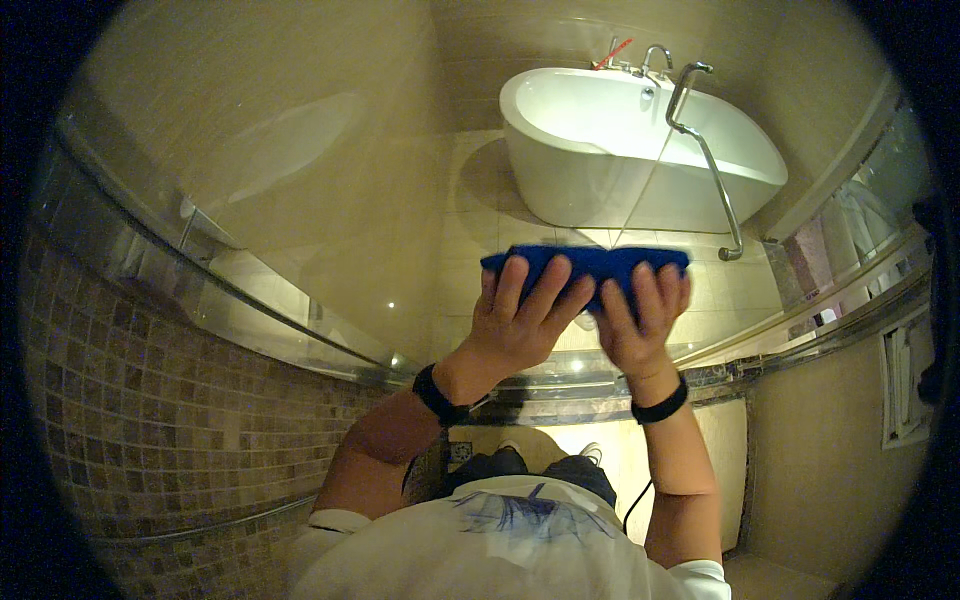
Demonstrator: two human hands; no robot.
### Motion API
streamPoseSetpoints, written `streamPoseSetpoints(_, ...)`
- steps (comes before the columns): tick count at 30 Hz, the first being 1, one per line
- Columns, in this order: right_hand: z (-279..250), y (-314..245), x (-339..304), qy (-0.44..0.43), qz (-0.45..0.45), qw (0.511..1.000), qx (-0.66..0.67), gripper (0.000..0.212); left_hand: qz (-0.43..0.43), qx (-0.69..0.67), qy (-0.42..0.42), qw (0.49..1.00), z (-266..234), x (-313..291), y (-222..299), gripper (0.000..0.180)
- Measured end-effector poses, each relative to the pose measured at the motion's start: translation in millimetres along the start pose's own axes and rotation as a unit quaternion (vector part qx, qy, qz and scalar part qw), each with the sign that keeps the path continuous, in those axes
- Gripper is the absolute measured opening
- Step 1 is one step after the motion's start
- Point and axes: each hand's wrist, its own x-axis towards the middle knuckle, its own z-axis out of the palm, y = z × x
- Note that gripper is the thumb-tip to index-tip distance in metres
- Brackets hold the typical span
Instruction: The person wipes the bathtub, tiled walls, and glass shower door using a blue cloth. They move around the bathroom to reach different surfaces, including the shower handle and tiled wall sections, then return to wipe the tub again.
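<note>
Head view: two bare hands at work on a blue cloth beside a bathtub. The bright blue, flat, elongated fabric cloth (600, 263) lies crosswise ahead of the person's chest, apparently against an upright transparent glass panel (640, 185). The left hand (515, 330) covers its left part and the right hand (635, 345) its right part. Fingers of both are extended and parted over the fabric, not clenched; whether any fingertip pinches it cannot be told. Each wrist bears a black band, the left (438, 396) and the right (660, 402).

Beyond stands a glossy white oval bathtub (570, 185); a bent, polished chrome bar (722, 190) ends near the cloth's right end.

Possible faults, by judgement: because the fingers are spread, unequal pressure could let the cloth sag or slip between the hands. A wide shift to the right could bring the knuckles against the chrome bar. A far reach over the dark, glossy ledge (580, 408) before the legs could upset balance.

Markings: the white short-sleeved fabric shirt (430, 550) carries a blue, sketch-like print (530, 512); no lettering or brand is legible on it, the cloth or the bands.
</note>
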Motion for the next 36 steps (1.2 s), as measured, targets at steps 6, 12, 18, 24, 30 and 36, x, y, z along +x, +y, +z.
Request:
streamPoseSetpoints(6,-8.2,-12.8,-121.3,-0.172,-0.012,0.985,-0.002,0.036,0.052,0.003,-0.091,0.995,28.7,-120.6,41.2,0.053)
streamPoseSetpoints(12,-26.9,11.4,-129.0,-0.147,0.025,0.989,0.006,0.036,0.013,0.003,-0.100,0.995,48.2,-112.3,81.4,0.053)
streamPoseSetpoints(18,-68.3,98.7,-71.6,-0.060,0.042,0.997,-0.004,0.033,0.006,-0.004,-0.063,0.998,58.6,7.9,120.8,0.050)
streamPoseSetpoints(24,-80.6,119.4,-133.3,-0.118,0.062,0.991,0.030,0.038,0.012,-0.056,-0.062,0.996,84.8,-8.6,163.8,0.042)
streamPoseSetpoints(30,-76.9,129.8,-208.7,-0.159,0.033,0.987,-0.006,0.033,0.044,-0.082,-0.157,0.983,111.5,-51.6,199.0,0.037)
streamPoseSetpoints(36,-112.3,181.2,-133.0,-0.095,0.074,0.993,0.013,0.041,0.007,-0.036,-0.108,0.994,106.2,45.4,216.6,0.042)
